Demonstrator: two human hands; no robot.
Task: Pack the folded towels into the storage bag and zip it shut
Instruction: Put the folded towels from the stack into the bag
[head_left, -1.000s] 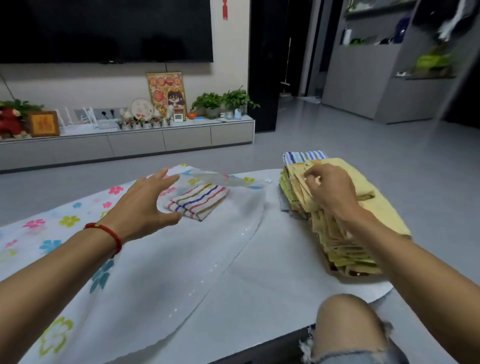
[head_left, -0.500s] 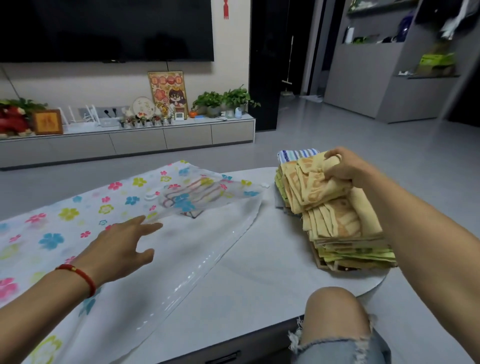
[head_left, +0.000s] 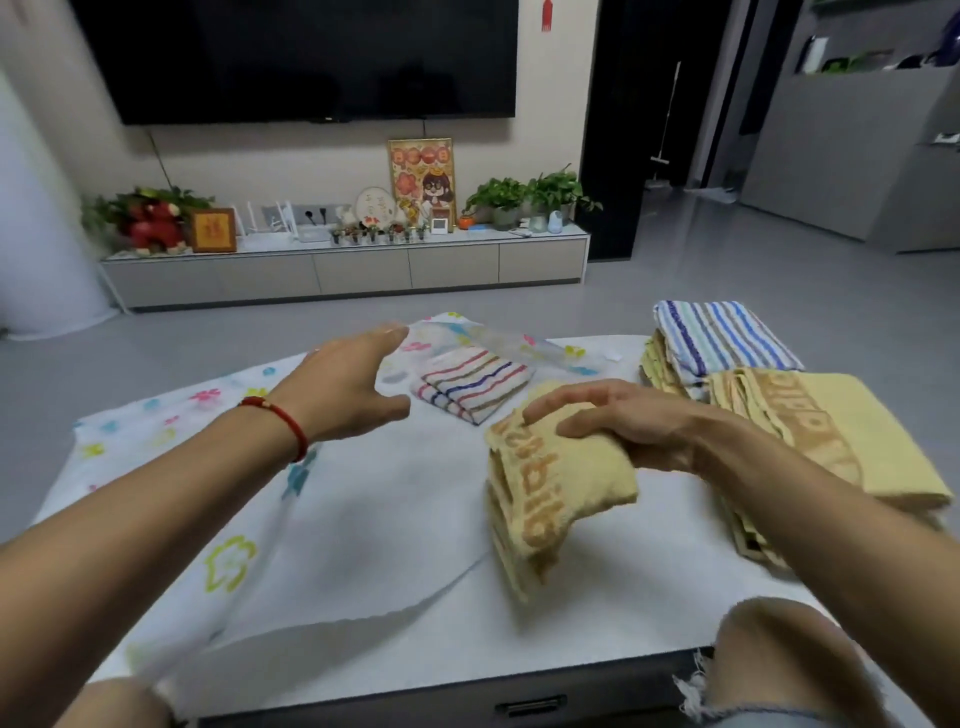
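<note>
At frame centre the right hand (head_left: 631, 431) is clamping a folded yellow towel (head_left: 556, 486), orange lettering unreadable, above the surface (head_left: 597, 618), while the left hand (head_left: 348, 387), fingers apart, is hovering over the floral storage bag (head_left: 171, 431) holding a striped towel (head_left: 470, 383), towel stack (head_left: 810, 415) at right.

Dim, even indoor light fills the room, leaving the television (head_left: 317, 57) a flat black slab without glare and the doorway (head_left: 639, 124) beside it lost in darkness. Soft, faint shadows lie on the white table (head_left: 395, 525) under the yellow towel (head_left: 558, 488) and under the lifted edge of the flowered bag (head_left: 218, 561), while motion blur smears the left hand (head_left: 343, 389), the right hand (head_left: 628, 426) and the towel's lettering. Wide-angle distortion bows the cabinet (head_left: 353, 267) and stretches both forearms toward the frame's lower corners, and the far shelves (head_left: 883, 57) at upper right are soft and murky.
</note>
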